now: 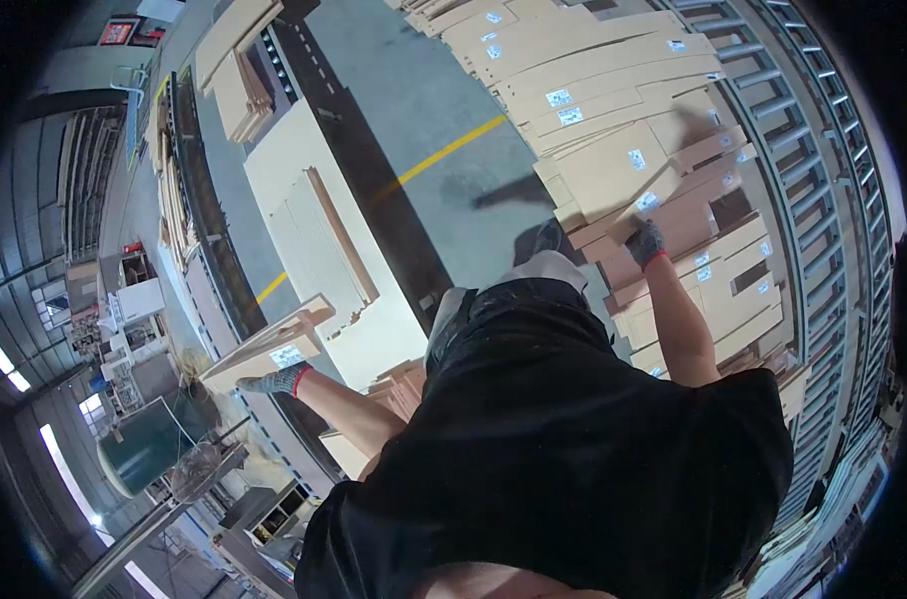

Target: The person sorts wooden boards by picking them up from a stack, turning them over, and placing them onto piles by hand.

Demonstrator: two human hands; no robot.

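Observation:
My left hand [272, 381], in a grey knit glove with a red cuff, grips the lower edge of a pale wooden panel [259, 357] with a white label. The panel is tilted beside a light sheet stack [308, 235]. My right hand [645, 243], gloved the same way, is closed at the end of a small labelled board [631, 217]. That board lies over the rows of flat panels to my right. Its fingers are partly hidden, though they look wrapped round the board's edge.
Rows of labelled panels [603, 75] lie along a roller conveyor [773, 105] on the right. More boards [239, 95] are stacked at the upper left. A yellow line [453, 150] crosses the grey floor. A green tank [154, 444] stands at the far left.

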